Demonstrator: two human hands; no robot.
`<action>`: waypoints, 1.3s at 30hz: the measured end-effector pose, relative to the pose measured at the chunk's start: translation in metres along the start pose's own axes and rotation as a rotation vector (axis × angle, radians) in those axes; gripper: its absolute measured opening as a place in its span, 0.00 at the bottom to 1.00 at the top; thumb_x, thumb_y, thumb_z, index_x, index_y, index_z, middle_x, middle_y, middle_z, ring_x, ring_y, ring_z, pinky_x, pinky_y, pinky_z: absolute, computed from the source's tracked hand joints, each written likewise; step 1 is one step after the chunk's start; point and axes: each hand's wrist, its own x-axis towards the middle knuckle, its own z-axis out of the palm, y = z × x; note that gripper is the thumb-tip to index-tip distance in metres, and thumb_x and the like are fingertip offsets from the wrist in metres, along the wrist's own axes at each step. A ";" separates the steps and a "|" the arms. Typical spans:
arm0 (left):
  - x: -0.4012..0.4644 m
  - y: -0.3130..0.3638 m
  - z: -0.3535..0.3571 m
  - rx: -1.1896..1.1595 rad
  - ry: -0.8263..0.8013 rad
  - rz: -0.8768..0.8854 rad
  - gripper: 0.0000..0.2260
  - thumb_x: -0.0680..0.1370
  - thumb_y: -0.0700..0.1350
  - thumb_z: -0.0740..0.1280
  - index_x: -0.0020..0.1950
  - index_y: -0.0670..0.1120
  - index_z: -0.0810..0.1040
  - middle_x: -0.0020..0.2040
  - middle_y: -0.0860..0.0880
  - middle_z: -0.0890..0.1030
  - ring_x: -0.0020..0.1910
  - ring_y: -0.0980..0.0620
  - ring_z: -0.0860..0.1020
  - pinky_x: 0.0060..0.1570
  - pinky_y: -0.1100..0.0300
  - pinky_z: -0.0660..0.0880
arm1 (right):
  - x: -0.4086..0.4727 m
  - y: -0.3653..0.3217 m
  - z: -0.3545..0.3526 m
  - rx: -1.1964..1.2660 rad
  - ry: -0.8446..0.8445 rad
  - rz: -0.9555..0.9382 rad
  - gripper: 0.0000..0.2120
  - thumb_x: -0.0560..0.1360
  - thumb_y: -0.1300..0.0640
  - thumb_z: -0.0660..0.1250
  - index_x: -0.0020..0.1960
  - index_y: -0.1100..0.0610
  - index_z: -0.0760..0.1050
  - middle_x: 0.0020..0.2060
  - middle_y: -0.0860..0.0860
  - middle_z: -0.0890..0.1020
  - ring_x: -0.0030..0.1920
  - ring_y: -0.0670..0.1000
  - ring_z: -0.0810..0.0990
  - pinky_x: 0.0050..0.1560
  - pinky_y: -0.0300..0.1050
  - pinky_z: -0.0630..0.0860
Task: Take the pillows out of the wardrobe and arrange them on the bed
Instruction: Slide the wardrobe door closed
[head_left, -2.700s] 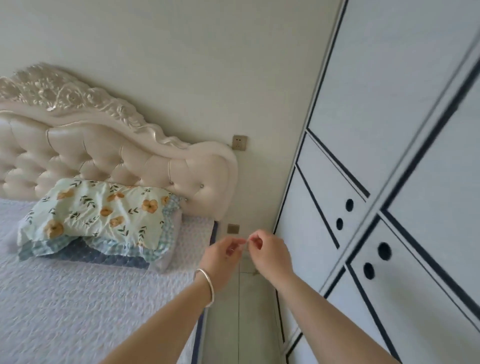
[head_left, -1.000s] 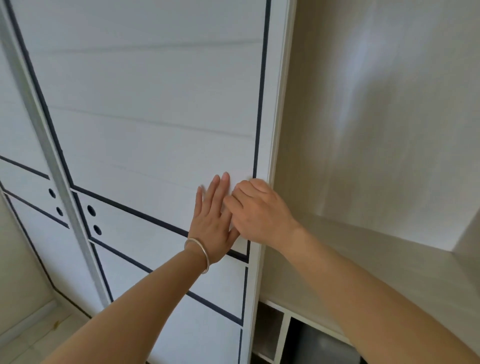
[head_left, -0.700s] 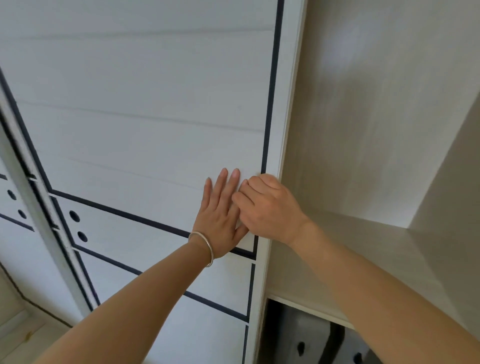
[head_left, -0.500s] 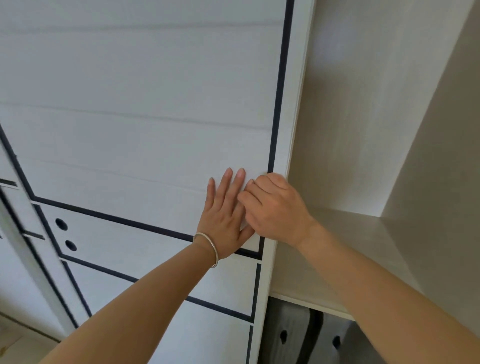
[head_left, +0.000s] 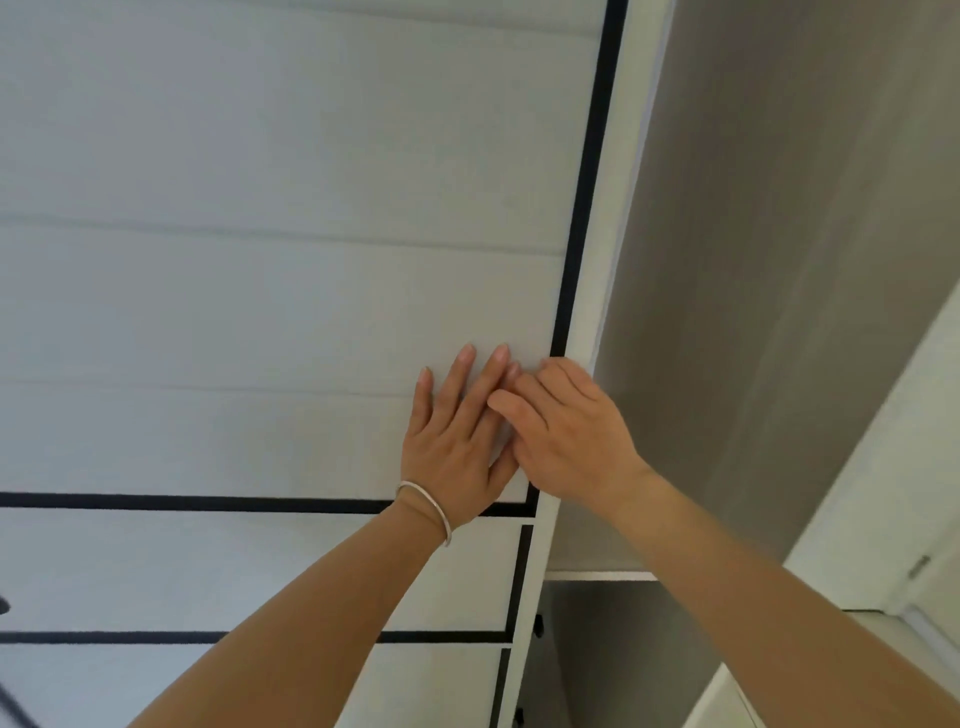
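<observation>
While the sliding wardrobe door (head_left: 311, 312) is being pushed leftward, the left hand (head_left: 457, 441) is pressing flat, fingers spread, and the right hand (head_left: 566, 436) is curling round the door's edge for purchase. Pillows are showing nowhere in the exposed wardrobe interior (head_left: 779, 260).

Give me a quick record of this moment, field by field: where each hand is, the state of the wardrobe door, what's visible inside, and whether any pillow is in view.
left hand: left hand flat, fingers spread, palm on the face of the wardrobe door
right hand: right hand beside it, fingers curled at the door's right edge, overlapping the left fingers
wrist: bracelet on the left wrist
door state: slid aside, wardrobe interior exposed on the right
inside: bare shelf edge visible, nothing seen on it
pillow: none in view
</observation>
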 end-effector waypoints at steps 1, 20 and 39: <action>0.004 0.010 0.003 -0.009 0.004 -0.005 0.32 0.79 0.58 0.52 0.78 0.49 0.42 0.79 0.53 0.38 0.78 0.49 0.40 0.75 0.47 0.39 | -0.007 0.005 -0.003 -0.013 -0.010 0.018 0.15 0.68 0.62 0.65 0.55 0.59 0.70 0.44 0.56 0.82 0.43 0.57 0.77 0.59 0.50 0.69; 0.052 0.134 0.038 -0.095 -0.129 0.049 0.37 0.74 0.52 0.63 0.77 0.45 0.47 0.77 0.49 0.31 0.76 0.49 0.33 0.73 0.47 0.33 | -0.096 0.068 -0.042 -0.179 -0.139 0.374 0.11 0.72 0.62 0.60 0.54 0.59 0.69 0.41 0.56 0.80 0.41 0.58 0.77 0.59 0.51 0.71; 0.081 0.213 0.060 -0.141 -0.104 0.083 0.34 0.75 0.52 0.54 0.77 0.43 0.45 0.78 0.45 0.43 0.76 0.48 0.32 0.73 0.46 0.33 | -0.141 0.109 -0.059 -0.274 -0.190 0.578 0.12 0.73 0.63 0.55 0.50 0.63 0.74 0.42 0.58 0.81 0.43 0.57 0.81 0.64 0.52 0.70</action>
